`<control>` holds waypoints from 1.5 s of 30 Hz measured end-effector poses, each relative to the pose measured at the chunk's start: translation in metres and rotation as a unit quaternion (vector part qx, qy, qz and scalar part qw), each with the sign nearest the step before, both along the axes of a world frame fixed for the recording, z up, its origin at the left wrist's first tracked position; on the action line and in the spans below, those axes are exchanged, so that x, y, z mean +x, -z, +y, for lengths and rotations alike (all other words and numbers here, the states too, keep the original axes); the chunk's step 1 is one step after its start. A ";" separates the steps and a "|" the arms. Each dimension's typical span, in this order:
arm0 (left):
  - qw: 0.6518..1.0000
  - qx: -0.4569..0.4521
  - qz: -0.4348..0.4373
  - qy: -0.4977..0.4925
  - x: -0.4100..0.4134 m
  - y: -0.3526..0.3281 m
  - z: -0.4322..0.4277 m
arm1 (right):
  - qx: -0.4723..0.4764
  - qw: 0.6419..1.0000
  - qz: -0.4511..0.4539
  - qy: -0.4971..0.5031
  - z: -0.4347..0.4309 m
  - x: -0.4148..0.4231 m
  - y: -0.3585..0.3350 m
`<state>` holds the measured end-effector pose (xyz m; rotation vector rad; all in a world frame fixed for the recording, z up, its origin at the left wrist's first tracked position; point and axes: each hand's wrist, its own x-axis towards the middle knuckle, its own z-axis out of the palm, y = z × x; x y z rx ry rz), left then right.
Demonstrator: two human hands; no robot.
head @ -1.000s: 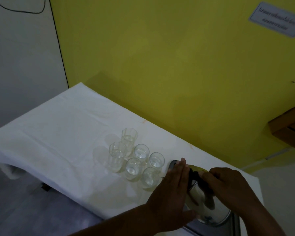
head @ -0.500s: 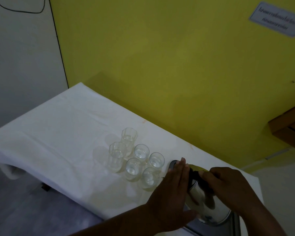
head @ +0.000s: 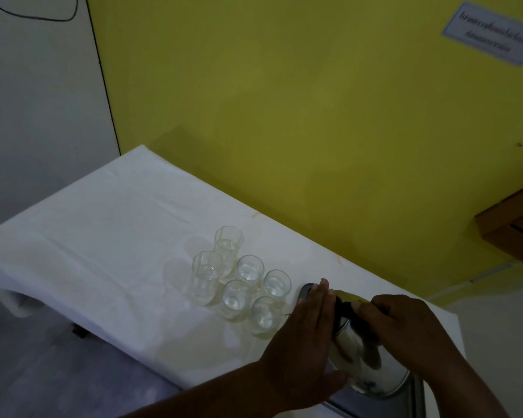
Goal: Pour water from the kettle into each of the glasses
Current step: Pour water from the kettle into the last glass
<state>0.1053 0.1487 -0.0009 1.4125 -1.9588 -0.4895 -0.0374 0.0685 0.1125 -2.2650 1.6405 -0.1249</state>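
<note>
A: Where is the kettle (head: 363, 354) sitting?

B: It is standing at the near right corner of the table (head: 73, 236), on a grey tray (head: 417, 399) whose far rim is showing just past the fingertips. It is a shiny steel body with a dark top, and both hands are covering much of it.

A: What are the hands doing?

B: The left hand (head: 302, 351) is lying flat against the kettle's left side, fingers straight and pressed together, thumb spread low near the base. The right hand (head: 405, 333) is curling over the dark top, its fingers closing on the handle or lid there; I cannot tell which of the two it is gripping.

A: And the glasses (head: 245, 285)?

B: Six clear glasses are standing upright in a tight cluster just left of the kettle. The two on the far left are taller and faceted; the other four are shorter and round. The nearest round one is sitting just beside the left hand's fingers. Each seems to be holding some water, though the levels are hard to read.

A: What is lying around them?

B: A white cloth (head: 109, 276) is covering the table and drooping over its left end. A yellow wall (head: 284, 101) is rising behind, carrying a small printed sign (head: 492, 34) at the upper right, too blurred to read. A wooden piece (head: 514, 227) is jutting in at the right edge.
</note>
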 end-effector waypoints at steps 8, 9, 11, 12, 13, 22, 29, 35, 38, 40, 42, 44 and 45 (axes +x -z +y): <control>1.000 0.006 0.008 0.004 -0.001 0.000 -0.001 | 0.003 1.000 0.005 0.001 -0.002 -0.004 0.003; 1.000 0.006 0.009 0.004 -0.001 0.001 -0.001 | 0.004 1.000 0.006 0.001 -0.003 -0.003 0.003; 1.000 0.004 0.006 0.003 -0.001 0.002 -0.001 | 0.004 1.000 0.012 0.003 -0.003 -0.001 0.001; 1.000 0.004 0.002 0.003 -0.001 0.002 -0.002 | 0.005 1.000 0.015 0.004 -0.003 0.000 0.000; 1.000 0.005 -0.001 0.002 -0.001 0.002 -0.002 | 0.006 1.000 0.018 0.004 -0.003 0.001 -0.001; 1.000 -0.003 -0.005 -0.008 0.000 0.004 -0.003 | 0.002 1.000 0.004 0.000 -0.004 0.002 -0.001; 1.000 0.001 0.003 -0.005 0.000 0.002 -0.004 | 0.002 1.000 0.002 0.000 -0.004 0.003 -0.002; 1.000 0.005 0.008 -0.005 0.001 0.001 -0.003 | 0.003 1.000 0.012 -0.008 -0.005 0.005 -0.004; 1.000 0.001 -0.001 -0.008 0.000 0.002 -0.004 | 0.003 1.000 0.017 -0.009 -0.005 0.005 -0.005; 1.000 -0.005 -0.001 -0.011 0.000 0.003 -0.004 | 0.005 1.000 0.011 -0.007 -0.005 0.006 -0.005; 1.000 -0.009 0.006 -0.011 0.000 0.003 -0.004 | 0.003 1.000 0.009 -0.008 -0.005 0.007 -0.005; 1.000 -0.012 0.004 -0.013 -0.001 0.002 -0.003 | -0.002 1.000 0.015 -0.013 -0.006 0.006 -0.004; 1.000 -0.010 0.004 -0.013 -0.001 0.002 -0.003 | -0.004 1.000 0.017 -0.015 -0.006 0.006 -0.004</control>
